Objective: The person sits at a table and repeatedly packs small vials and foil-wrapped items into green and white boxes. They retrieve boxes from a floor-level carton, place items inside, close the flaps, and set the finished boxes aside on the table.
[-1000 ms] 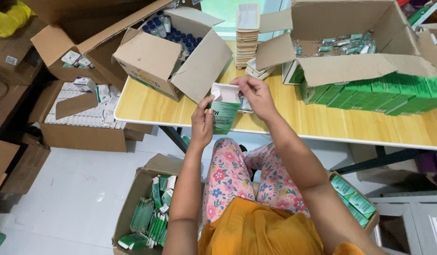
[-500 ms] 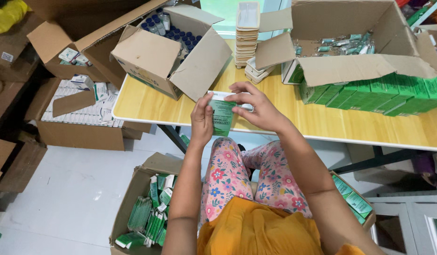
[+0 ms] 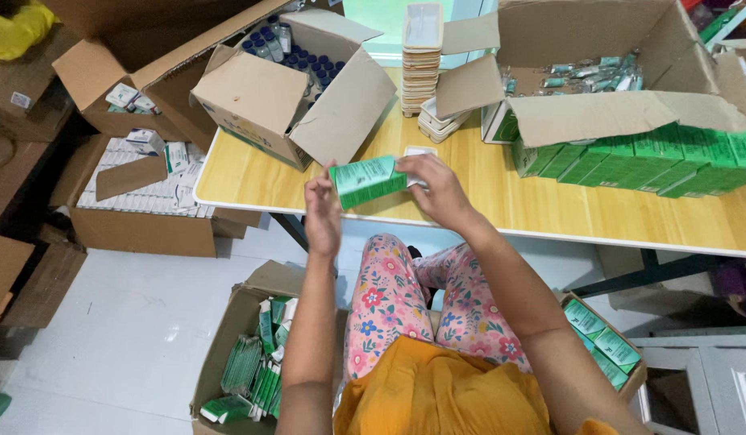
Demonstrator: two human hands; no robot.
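A small green carton [image 3: 368, 180] lies on its side in the air just above the front edge of the wooden table [image 3: 486, 205]. My right hand [image 3: 437, 187] grips its right end. My left hand [image 3: 323, 211] touches its left end, fingers loosely curled. A white piece shows behind my right hand's fingers, too hidden to tell what it is. A row of finished green cartons [image 3: 655, 157] stands on the table to the right.
An open cardboard box of blue-capped vials [image 3: 300, 72] sits at the table's left, a stack of white trays [image 3: 422, 60] behind, a large box of sachets [image 3: 598, 72] to the right. Floor boxes hold flat green cartons [image 3: 256, 370] and more cartons [image 3: 602, 342].
The green carton has turned from upright to lying sideways and now looks squared up. My hands have moved slightly apart, one to each end.
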